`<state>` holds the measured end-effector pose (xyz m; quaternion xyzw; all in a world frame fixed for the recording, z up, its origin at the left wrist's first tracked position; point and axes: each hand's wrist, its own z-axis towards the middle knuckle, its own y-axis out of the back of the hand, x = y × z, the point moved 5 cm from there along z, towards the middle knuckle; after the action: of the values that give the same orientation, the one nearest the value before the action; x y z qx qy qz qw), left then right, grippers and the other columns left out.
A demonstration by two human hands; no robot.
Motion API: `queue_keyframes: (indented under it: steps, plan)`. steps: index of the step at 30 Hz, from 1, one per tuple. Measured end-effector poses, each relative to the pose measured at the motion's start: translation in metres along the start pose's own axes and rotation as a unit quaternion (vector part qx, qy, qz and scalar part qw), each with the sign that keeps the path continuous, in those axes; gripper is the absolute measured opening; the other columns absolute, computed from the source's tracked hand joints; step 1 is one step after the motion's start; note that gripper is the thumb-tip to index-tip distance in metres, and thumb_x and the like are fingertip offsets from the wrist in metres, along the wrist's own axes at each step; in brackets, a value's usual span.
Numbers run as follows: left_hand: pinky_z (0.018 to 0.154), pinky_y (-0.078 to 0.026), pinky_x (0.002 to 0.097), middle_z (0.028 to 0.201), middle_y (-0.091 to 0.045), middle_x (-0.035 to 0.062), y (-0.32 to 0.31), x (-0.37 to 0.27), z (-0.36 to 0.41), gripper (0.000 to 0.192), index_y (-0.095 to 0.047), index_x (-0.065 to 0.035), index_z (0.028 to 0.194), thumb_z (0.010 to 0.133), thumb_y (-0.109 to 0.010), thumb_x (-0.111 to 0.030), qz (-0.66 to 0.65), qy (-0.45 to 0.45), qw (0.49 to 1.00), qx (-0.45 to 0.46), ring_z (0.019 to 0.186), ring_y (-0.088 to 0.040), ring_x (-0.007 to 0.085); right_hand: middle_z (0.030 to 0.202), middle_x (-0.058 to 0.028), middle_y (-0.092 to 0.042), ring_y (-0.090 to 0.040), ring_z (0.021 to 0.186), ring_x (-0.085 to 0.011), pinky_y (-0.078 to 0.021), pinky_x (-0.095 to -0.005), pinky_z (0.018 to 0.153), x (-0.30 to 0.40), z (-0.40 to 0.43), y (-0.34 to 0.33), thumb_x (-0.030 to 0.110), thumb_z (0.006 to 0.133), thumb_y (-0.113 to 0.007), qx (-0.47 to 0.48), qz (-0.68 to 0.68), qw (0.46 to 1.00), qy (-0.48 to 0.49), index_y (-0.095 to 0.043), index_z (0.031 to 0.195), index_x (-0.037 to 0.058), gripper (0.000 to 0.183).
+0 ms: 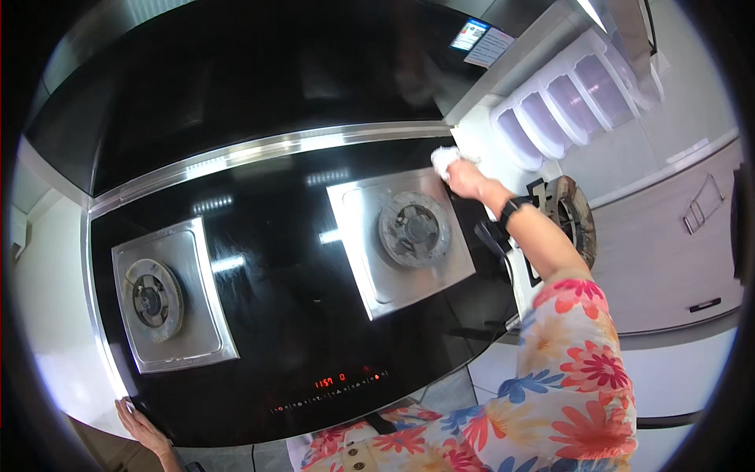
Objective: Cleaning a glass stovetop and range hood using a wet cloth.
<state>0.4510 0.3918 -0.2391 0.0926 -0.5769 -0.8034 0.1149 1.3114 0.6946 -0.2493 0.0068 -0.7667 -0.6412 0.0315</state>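
My right hand [467, 179] presses a bunched white cloth [443, 159] onto the black glass cooktop [283, 283], near its back right corner. Just to the left of this hand lies a square steel drip plate [361, 236] around the right burner [415, 229]. A second steel plate [203, 295] surrounds the left burner [152, 300]. Down at the front left corner, my left hand [140, 426] rests on the cooktop's edge and holds nothing. Its fingertips are partly hidden. Red digits glow on the touch control strip [330, 383] at the front.
Removed pan supports [571, 221] stand on the white counter right of my forearm. Behind them is a row of translucent plastic bins [566, 106]. A black upright panel [283, 76] with stickers rises behind the cooktop. A wire stand [703, 203] lies farther right.
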Motion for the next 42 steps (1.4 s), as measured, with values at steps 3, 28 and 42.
queue_keyframes:
  steps: [3, 28, 42]
  plan:
    - [0.102, -0.026, 0.0405, 0.131, -0.038, 0.0193, 0.004, 0.007, 0.0, 0.041, -0.045, 0.0001, 0.122, 0.095, -0.029, -0.027, 0.011, -0.004, 1.0, -0.002, 0.124, -0.034, 0.0328, 0.094, -0.0204, -0.06, -0.056, 0.09, -0.0382, -0.0442, -0.0455, 0.079, 0.007, -0.089, -0.009, 0.006, 0.073, -0.047, -0.053, 0.03, 0.99, 0.125, -0.057, 0.096, 0.0038, 0.025]
    - [0.103, -0.026, 0.0394, 0.133, -0.037, 0.0178, -0.001, 0.008, 0.002, 0.044, -0.04, -0.001, 0.128, 0.095, -0.028, -0.028, 0.008, -0.011, 1.0, -0.002, 0.124, -0.033, 0.0322, 0.093, -0.0186, -0.062, -0.053, 0.103, -0.0343, -0.0343, -0.0471, 0.092, 0.029, -0.118, -0.027, 0.009, 0.071, -0.048, 0.029, -0.085, 0.996, 0.015, -0.067, 0.084, 0.0079, 0.023]
    - [0.101, -0.027, 0.0401, 0.13, -0.04, 0.0184, 0.005, -0.006, 0.005, 0.037, -0.045, -0.0035, 0.123, 0.095, -0.031, -0.023, 0.0, -0.008, 1.0, -0.019, 0.123, -0.034, 0.0335, 0.096, -0.0219, -0.06, -0.057, 0.094, -0.0342, -0.0448, -0.0401, 0.079, 0.147, 0.027, 0.045, 0.005, 0.069, -0.051, 0.174, -0.146, 0.957, 0.179, -0.06, 0.092, -0.0021, 0.026]
